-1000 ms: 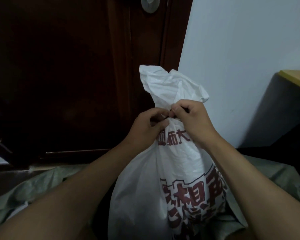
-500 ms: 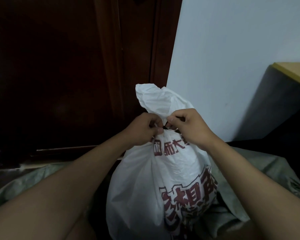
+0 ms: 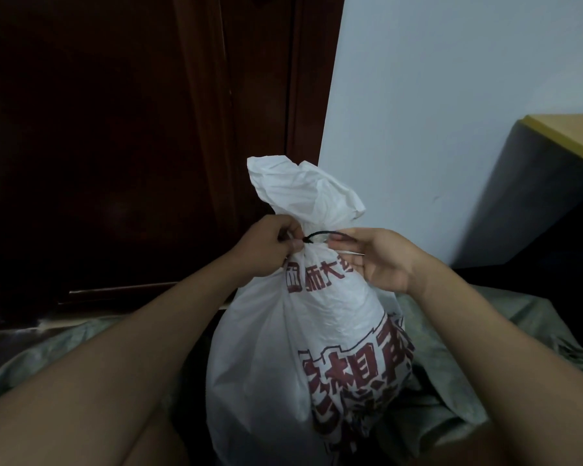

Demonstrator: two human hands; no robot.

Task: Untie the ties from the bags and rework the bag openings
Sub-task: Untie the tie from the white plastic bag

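On white bag point(image 3: 256, 348), red Chinese lettering point(image 3: 357, 381)

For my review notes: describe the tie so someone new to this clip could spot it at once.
Find the white bag with red print, standing before the dark door. Follow it up to its gathered neck, between the left hand and right hand. The tie is the thin black cord arching there, the only dark line on the white plastic.

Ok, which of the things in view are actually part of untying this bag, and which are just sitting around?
Part of the job:
white bag, gathered at the neck
black tie round the neck
left hand, pinching the tie
right hand, pinching its other end

Just there:
dark wooden door
white wall
grey-green cloth
yellow-topped furniture
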